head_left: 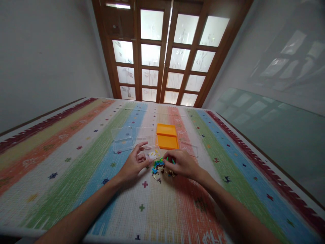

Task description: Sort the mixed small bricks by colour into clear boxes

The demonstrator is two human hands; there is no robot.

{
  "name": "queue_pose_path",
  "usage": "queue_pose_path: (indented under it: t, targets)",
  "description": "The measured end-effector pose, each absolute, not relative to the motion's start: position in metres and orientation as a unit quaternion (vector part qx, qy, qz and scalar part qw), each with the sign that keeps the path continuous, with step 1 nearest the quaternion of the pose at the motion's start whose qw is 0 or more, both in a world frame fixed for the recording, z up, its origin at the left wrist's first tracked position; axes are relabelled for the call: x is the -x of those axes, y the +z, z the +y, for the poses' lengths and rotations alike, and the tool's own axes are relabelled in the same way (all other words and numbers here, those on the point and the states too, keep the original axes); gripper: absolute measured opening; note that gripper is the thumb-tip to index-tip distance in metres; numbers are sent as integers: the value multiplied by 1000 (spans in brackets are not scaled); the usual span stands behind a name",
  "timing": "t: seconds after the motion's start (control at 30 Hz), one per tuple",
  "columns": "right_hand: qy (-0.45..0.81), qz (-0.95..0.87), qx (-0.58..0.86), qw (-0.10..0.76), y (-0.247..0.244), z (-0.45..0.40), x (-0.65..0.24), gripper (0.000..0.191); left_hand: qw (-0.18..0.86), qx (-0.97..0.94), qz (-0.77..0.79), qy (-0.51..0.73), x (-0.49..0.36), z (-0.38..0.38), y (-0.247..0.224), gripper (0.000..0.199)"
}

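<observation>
The left hand point(134, 162) grips a clear box point(148, 152) holding a few yellow pieces point(155, 151); most bricks point(159, 163) lie unboxed, heaped beside it on the tablecloth point(152, 217), where the right hand point(181, 162) pinches (whether on a brick, one cannot tell).

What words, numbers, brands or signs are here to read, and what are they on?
None that I can read.
The striped multicoloured cloth bears printed shapes, like a dark pink cross, but no legible writing.
The open orange rectangular plastic box shows no lettering.
The small blue, green and tan plastic pieces are too small to tell.
</observation>
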State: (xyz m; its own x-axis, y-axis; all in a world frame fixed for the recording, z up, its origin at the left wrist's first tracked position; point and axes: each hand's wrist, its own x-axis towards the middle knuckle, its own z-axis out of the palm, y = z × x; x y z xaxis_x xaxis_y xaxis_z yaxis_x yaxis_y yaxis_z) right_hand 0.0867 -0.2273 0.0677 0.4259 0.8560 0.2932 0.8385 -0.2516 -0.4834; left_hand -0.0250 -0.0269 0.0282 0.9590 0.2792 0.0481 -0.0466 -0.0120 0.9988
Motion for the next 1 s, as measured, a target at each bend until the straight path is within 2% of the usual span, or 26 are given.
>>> queue_pose_path:
  t: [0.17, 0.63, 0.9, 1.0]
  targets:
    - [13, -505, 807, 306, 75, -211, -96, 10, 704, -698, 78, 105, 26, -28, 26, 75]
    - [10, -498, 838, 225, 66, -187, -97, 17, 696, -709, 74, 87, 30, -31, 30, 72]
    - [-68, -467, 831, 295, 68, -221, -116, 21, 696, -705, 89, 99, 28, -28, 31, 76]
    - [-58, -464, 828, 308, 56, -240, -119, 22, 695, -706, 87, 106, 26, -25, 32, 76]
